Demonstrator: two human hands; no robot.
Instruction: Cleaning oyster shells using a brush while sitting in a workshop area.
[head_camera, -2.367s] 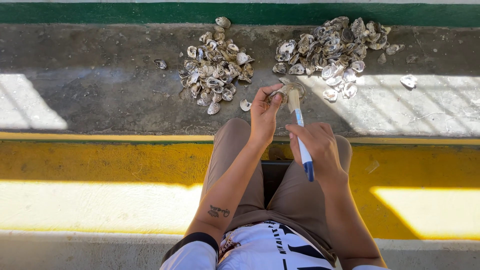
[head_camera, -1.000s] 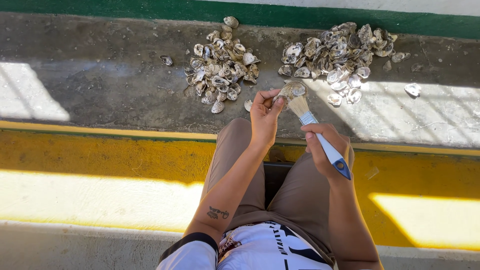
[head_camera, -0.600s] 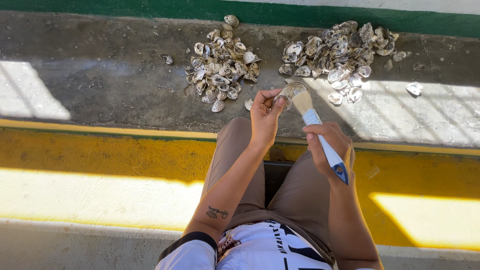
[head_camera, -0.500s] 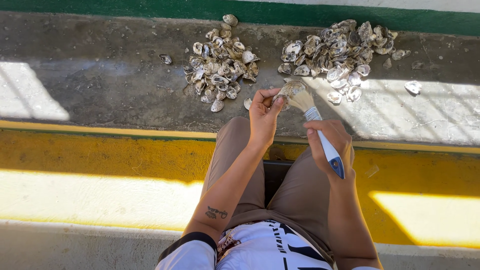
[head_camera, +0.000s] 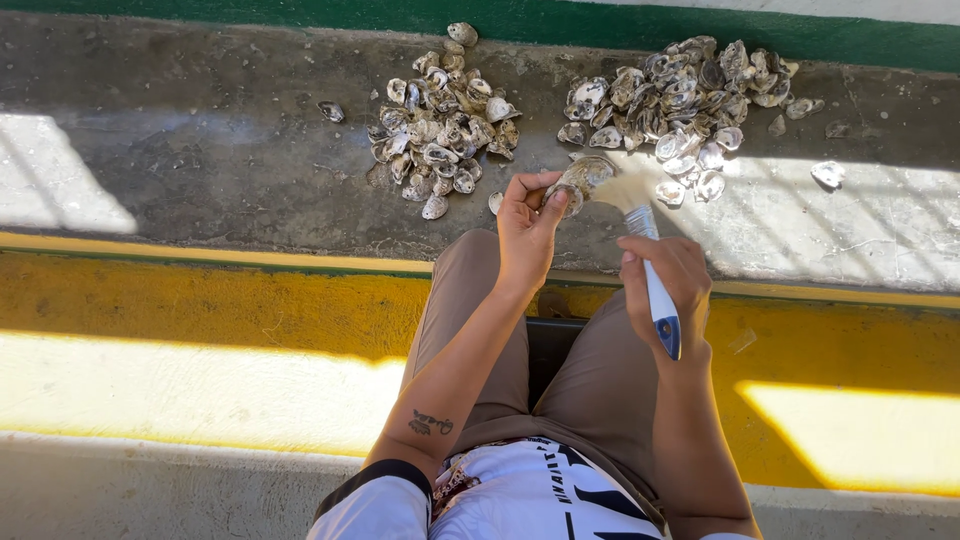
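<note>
My left hand holds a single oyster shell up over my knees. My right hand grips a paintbrush with a white and blue handle. Its pale bristles touch the right side of the shell. Both hands hover above my tan trousers.
Two heaps of oyster shells lie on the grey concrete ground ahead: one at centre left, a larger one at the right. A few loose shells lie apart. A yellow painted kerb runs under my legs, a green strip at the far edge.
The brush has kept stroking across the held shell, its handle swinging from steep to more slanted and back. My left hand has stayed nearly still with the shell.
</note>
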